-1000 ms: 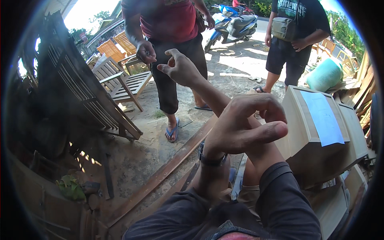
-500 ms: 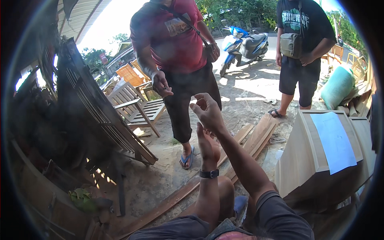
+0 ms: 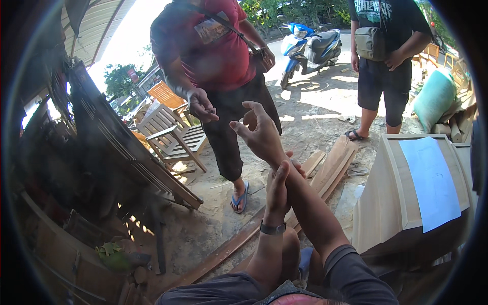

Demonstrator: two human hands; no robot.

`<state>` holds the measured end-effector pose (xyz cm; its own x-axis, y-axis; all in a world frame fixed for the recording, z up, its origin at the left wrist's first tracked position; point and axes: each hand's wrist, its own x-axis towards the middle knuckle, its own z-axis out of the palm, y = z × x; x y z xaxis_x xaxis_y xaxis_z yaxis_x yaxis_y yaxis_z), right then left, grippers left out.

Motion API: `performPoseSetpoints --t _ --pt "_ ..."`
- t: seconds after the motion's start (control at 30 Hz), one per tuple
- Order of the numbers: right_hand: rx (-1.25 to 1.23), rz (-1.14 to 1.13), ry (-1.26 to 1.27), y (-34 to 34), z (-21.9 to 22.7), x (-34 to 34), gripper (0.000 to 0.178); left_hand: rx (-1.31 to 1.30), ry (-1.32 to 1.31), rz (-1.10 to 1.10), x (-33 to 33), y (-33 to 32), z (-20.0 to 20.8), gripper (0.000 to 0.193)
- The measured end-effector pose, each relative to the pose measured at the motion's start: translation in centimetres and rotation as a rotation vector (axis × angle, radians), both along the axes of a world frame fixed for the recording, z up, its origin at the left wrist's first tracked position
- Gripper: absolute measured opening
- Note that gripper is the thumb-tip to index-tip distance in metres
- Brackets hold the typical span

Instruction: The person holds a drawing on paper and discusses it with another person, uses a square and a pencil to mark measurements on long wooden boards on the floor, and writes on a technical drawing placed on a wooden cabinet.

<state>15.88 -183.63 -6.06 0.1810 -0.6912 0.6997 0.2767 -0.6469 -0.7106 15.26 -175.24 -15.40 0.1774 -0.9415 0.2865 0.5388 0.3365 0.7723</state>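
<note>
- The right hand (image 3: pixel 259 133) is raised, palm up with fingers loosely spread and curled, holding nothing that can be seen.
- The left hand (image 3: pixel 278 189), fingers pressed together, grips the right forearm just below the wrist; a dark wristwatch (image 3: pixel 273 229) bands it.
- Just beyond the right fingertips, a standing person's hand (image 3: pixel 202 107) pinches something too small to make out.
- A pale unfinished wooden cabinet (image 3: pixel 391 198) stands right of the forearm, partly cut off.

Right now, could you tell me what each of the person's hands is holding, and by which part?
No object: the left hand grips the right forearm just below the wrist; the right hand is raised, open and empty.
</note>
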Motion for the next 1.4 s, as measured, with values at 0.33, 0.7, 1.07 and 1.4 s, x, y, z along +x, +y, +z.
performPoseSetpoints --t 0.33,0.7,1.07,1.4 --pt "0.006 -0.055 -0.009 0.0 -0.7 3.4 0.067 0.078 -0.189 0.208 2.7 1.2 -0.2 0.07" --pt "0.004 -0.045 -0.043 0.7 -1.0 5.2 0.047 0.108 -0.107 0.268 3.7 1.5 -0.1 0.063" --pt "-0.017 -0.032 -0.119 0.6 -1.2 5.5 0.034 0.118 -0.116 0.258 3.4 2.0 0.1 0.065" --pt "-0.173 -0.24 -0.138 0.2 -0.6 4.5 0.017 0.131 -0.109 0.231 3.4 1.3 0.7 0.066"
